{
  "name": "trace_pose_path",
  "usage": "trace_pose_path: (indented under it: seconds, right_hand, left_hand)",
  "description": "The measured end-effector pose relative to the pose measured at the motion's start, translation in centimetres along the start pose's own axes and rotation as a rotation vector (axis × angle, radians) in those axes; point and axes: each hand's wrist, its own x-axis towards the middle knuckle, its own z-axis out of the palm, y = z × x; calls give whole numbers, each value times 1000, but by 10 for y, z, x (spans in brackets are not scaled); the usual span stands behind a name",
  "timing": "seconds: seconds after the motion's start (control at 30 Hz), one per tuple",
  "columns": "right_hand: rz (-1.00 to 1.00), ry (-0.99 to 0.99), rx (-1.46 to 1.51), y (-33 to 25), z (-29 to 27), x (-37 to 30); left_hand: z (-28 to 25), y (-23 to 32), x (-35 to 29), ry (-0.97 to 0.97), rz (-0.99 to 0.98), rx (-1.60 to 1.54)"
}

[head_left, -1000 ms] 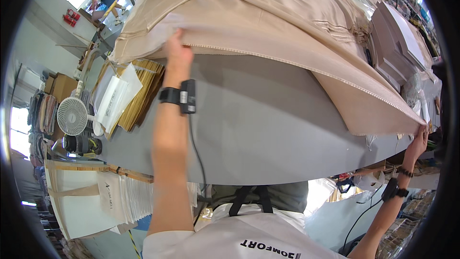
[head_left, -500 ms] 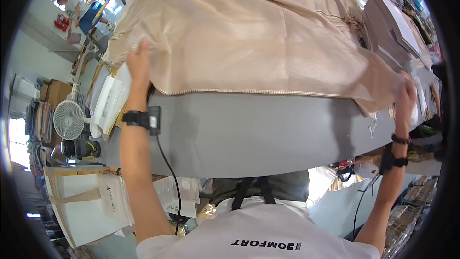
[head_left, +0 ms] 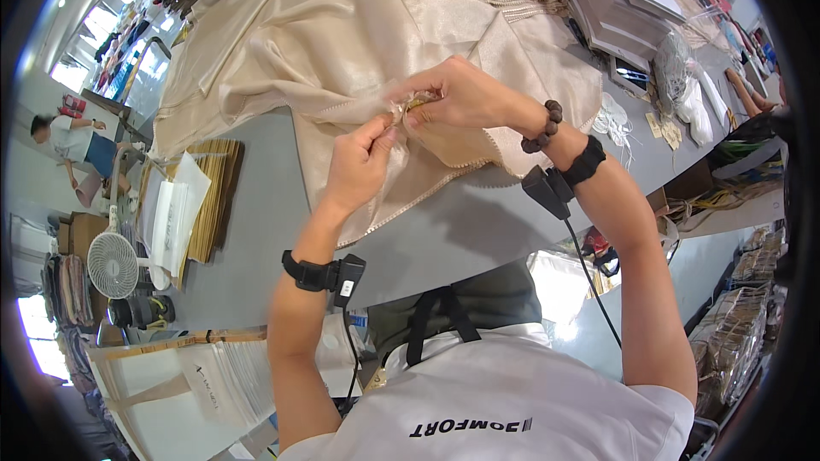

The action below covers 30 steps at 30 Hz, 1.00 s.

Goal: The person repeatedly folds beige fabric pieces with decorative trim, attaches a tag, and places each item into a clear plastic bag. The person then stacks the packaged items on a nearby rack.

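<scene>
Both left hand (head_left: 357, 167) and right hand (head_left: 470, 99) pinch beige cloth (head_left: 342, 30)

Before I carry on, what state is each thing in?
Beige cloth: spread over the grey table, creased, partly lifted
Left hand: closed, pinching beige cloth
Right hand: closed, pinching beige cloth
White fan: facing the camera; running or off unclear
Brown paper stack: piled, white sheets on top

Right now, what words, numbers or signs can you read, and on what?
I don't copy out words, but writing shows here:
White shirt: bold dark letters, upside down.
White paper stack, lower left: dark marks, unclear.
Black wrist box, left: white label, too small.
Tan tags, right: too small to tell.
White packet, left: too small.
</scene>
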Motion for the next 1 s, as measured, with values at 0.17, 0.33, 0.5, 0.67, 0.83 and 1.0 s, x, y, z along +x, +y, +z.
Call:
trace_pose_path:
  seconds: [0.17,0.33,0.5,0.67,0.83,1.0]
  right_hand:
    - [-32,257,52,-7,7,-7]
    - [-188,886,100,-32,-44,-52]
    - [-218,1472,148,-62,-109,-125]
    - [-276,1266,204,-72,-138,-173]
    - [-238,968,323,-50,-151,-141]
    - [252,952,121,-17,-163,-54]
  left_hand:
    - [23,6,-37,186,-183,431]
    - [0,4,-98,433,-158,649]
    - [-91,8,-153,559,-232,579]
    - [-241,66,-173,864,-376,140]
    - [-320,100,-137,985,234,-448]
    - [-332,60,-19,657,-280,-132]
